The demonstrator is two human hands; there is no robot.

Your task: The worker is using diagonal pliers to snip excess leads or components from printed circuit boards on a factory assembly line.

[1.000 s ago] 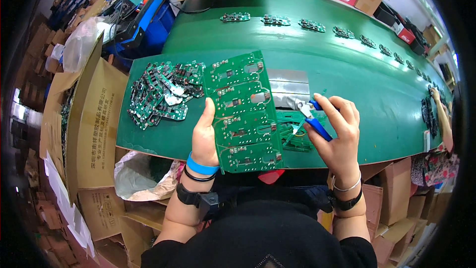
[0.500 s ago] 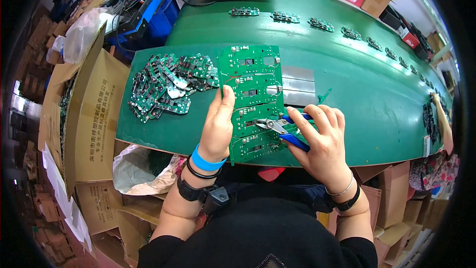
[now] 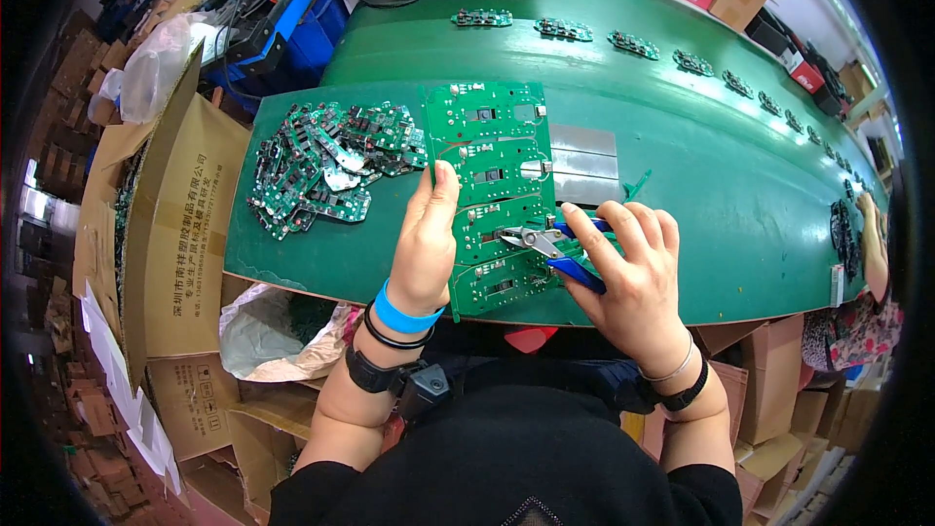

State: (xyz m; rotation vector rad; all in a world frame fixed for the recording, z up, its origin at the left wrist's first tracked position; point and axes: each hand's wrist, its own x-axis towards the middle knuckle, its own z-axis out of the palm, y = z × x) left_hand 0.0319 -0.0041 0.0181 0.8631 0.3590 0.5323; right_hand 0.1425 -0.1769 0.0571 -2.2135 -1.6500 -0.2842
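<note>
My left hand (image 3: 429,234) grips the left edge of a green circuit board panel (image 3: 497,151), its thumb on top and its other fingers hidden underneath. The panel is made of several joined boards with thin slots between them. In my right hand (image 3: 628,278) is a pair of cutting pliers with blue handles (image 3: 577,273). Their metal jaws lie over the lower part of the panel, near a slot; I cannot tell whether the blades are closed on it. To the left of the panel lies a heap of separate small circuit boards (image 3: 326,166).
Flat grey metal plates (image 3: 584,164) lie right of the panel, beside a green scrap strip (image 3: 636,185). A row of assembled boards (image 3: 563,30) runs along the green belt. Cardboard boxes (image 3: 180,253) stand left. At far right, a co-worker's arm (image 3: 874,248) reaches over dark parts.
The panel and both hands have shifted very slightly in the picture. The pliers stay over nearly the same spot on the panel. The co-worker's arm at far right has moved a little.
</note>
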